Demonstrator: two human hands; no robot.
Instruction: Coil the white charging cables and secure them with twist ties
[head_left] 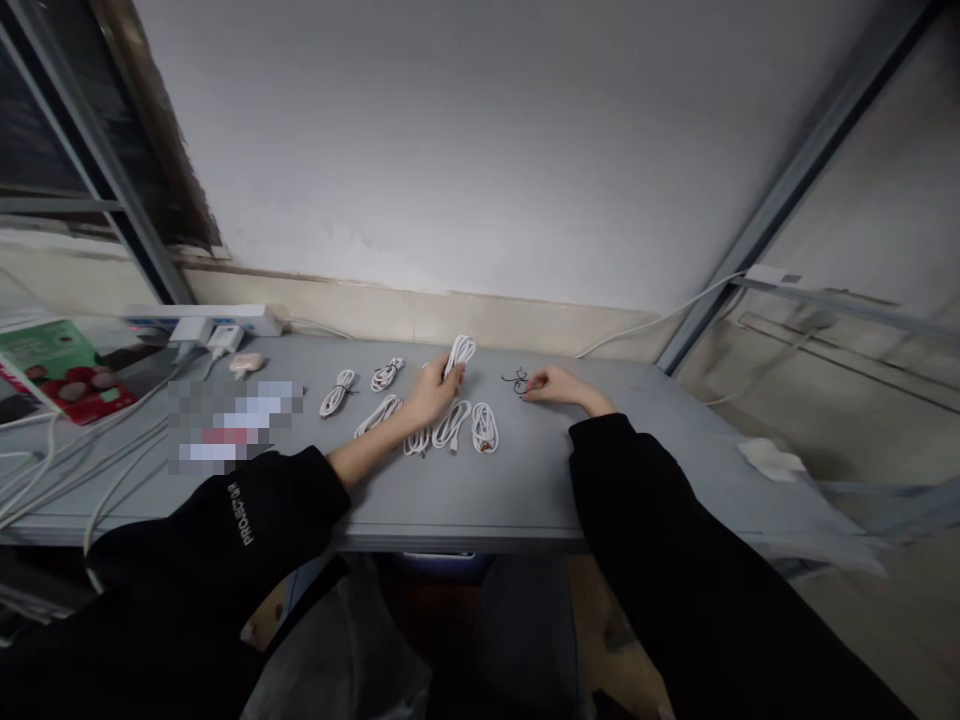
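My left hand (430, 392) is closed around a coiled white cable (460, 350), holding it above the desk with its loops sticking up past the fingers. At the small pile of black twist ties (515, 379), my right hand (556, 386) pinches a tie with thumb and forefinger. Below my left hand lie more white cable coils, among them one (451, 427) with its plug showing and one (485, 428) with an orange-red spot. My left forearm partly hides other coils. Two coils tied with black, a left one (337, 393) and a farther one (387, 374), lie beyond that forearm.
The grey desk (517, 500) runs along a white wall. To the left are a power strip (259, 320) with plugged-in chargers, loose cables, a green and red packet (66, 368) and a blurred-out item (236, 425). Crumpled white tissue (771, 458) lies right. Metal posts frame both sides.
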